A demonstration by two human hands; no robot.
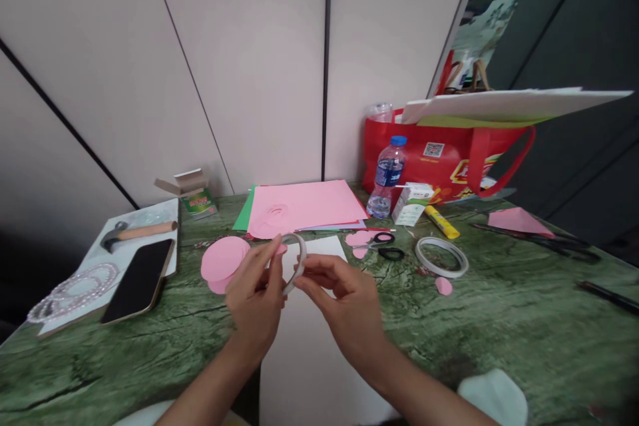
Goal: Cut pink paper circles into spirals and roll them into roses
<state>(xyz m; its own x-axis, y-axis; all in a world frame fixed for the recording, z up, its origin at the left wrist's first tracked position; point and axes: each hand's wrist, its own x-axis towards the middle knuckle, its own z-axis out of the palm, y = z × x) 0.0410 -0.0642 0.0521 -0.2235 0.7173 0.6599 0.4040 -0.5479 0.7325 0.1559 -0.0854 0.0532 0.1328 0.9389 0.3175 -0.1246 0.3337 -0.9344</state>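
A narrow roll of white tape (302, 254) is held upright over the white sheet (309, 353), with my right hand (344, 296) pinching its near side. My left hand (257, 293) is closed at the roll's left side. A small pink paper piece (282, 249) shows at its fingertips; whether those fingers also grip the roll I cannot tell. Left of that hand lie pink paper circles (222, 259). To the right of the sheet, black-handled scissors (382, 249) rest by small pink cut pieces (358, 239).
Pink paper sheets (309, 203) lie at the back. Farther right are a water bottle (388, 180), a white carton (412, 205), a yellow glue stick (442, 221), another tape roll (423, 263) and a red bag (414, 146). A phone (140, 279) and a hammer (144, 231) lie left.
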